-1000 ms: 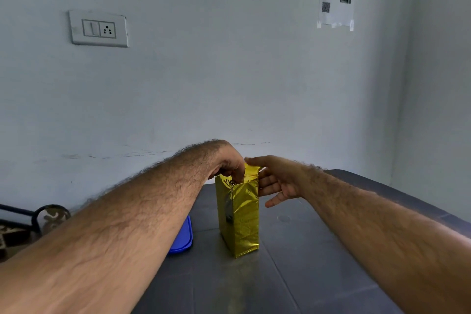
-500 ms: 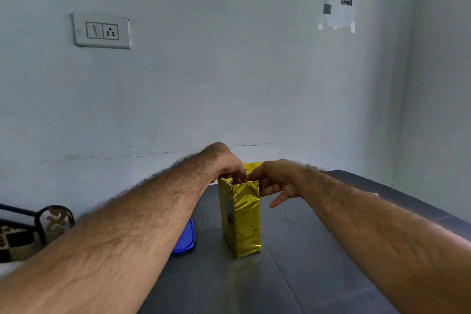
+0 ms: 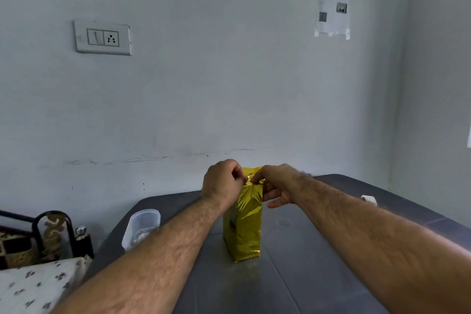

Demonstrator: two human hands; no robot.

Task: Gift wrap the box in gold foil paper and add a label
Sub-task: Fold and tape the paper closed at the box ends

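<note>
Head view of the top-fold stage. The box (image 3: pixel 243 222), already sheathed in gold foil paper (image 3: pixel 251 211), stands upright on the dark counter (image 3: pixel 318 262), near its middle, with its long axis vertical and its near bottom corner pointing toward the viewer. Both hands meet at its upper end. The left hand (image 3: pixel 221 183) is curled against the top left edge, fingertips pinching foil at the rim; the right hand (image 3: pixel 276 183) comes in from the right, thumb and forefinger pinching the same rim while the remaining fingers hang loosely behind the far right face. Each grip is thus closed on paper, not on the box body. Loose foil rises above the pinch line at the far side, so the top end appears not yet folded flat.

The governing relation: the open end lies directly between the two grips, at the top of the vertical axis, with both hands about equally near. Judged from this, the next move is a downward fold across the top, and a tall narrow box may tip if pressed off-centre.

No label is visible on the foil. A clear lidded container (image 3: pixel 141 227) lies at the left of the counter; a small white object (image 3: pixel 369 199), perhaps tape, sits far right. A bed with a patterned sheet (image 3: pixel 33 285) adjoins at near left.
</note>
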